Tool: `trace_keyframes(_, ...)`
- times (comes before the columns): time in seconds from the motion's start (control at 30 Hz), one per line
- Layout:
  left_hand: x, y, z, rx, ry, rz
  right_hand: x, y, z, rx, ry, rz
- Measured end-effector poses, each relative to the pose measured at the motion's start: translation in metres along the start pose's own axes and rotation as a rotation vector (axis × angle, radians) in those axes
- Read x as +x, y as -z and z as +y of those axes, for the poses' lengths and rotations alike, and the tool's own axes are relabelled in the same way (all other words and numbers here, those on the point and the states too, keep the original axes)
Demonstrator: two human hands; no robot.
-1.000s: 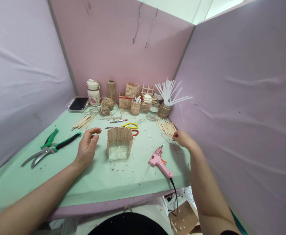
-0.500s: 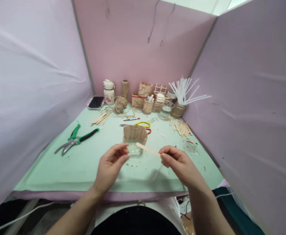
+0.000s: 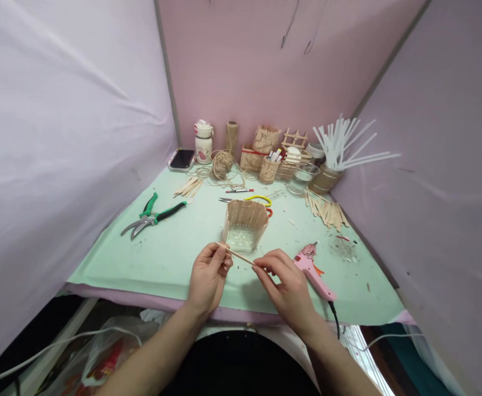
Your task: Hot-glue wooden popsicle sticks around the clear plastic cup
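Note:
Both my hands pinch one thin wooden craft stick (image 3: 237, 255) just above the near edge of the green table (image 3: 170, 258). My left hand (image 3: 208, 275) grips its left end, my right hand (image 3: 284, 283) its right end. Right behind the stick stands a clear plastic tub clad in craft sticks (image 3: 244, 223). A pink glue gun (image 3: 312, 270) lies on the table to the right of my right hand, its black cord running off the edge.
Green-handled pruning shears (image 3: 152, 214) lie at left. Yellow scissors (image 3: 255, 199), a heap of sticks (image 3: 327, 210), a twine ball (image 3: 222, 163), a phone (image 3: 182, 159), a cup of white glue sticks (image 3: 333, 159) and small craft baskets line the back. Pink panels wall the booth.
My right hand took a stick from the heap at right and brought it to the front centre, where my left hand closed on its other end. The camera view has swung left.

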State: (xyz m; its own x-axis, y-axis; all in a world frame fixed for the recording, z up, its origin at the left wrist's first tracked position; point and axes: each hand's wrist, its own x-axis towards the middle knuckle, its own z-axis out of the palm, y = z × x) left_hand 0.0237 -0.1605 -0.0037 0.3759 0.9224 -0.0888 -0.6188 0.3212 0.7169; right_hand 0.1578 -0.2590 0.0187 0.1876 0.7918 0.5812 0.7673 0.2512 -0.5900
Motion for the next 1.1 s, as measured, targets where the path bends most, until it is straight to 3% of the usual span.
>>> trace_keyframes(0.1, -0.002, 0.004, 0.000, 0.005, 0.001, 0.014, -0.001, -0.005, 0.004, -0.200, 0.210, 0.126)
trace_keyframes(0.2, -0.004, 0.009, 0.002, 0.021, -0.013, 0.030, -0.002, -0.007, 0.006, -0.280, 0.275, 0.164)
trace_keyframes(0.47, -0.004, 0.017, -0.004, 0.115, -0.100, 0.050, -0.002, -0.007, 0.006, -0.212, 0.146, 0.104)
trace_keyframes(0.77, -0.013, 0.027, -0.016, 0.416, -0.384, -0.059, -0.001, -0.017, 0.000, -0.212, 0.149, 0.029)
trace_keyframes(1.1, -0.019, 0.028, -0.016, 0.645, -0.481, -0.129, -0.003, -0.027, 0.005, -0.325, 0.158, 0.015)
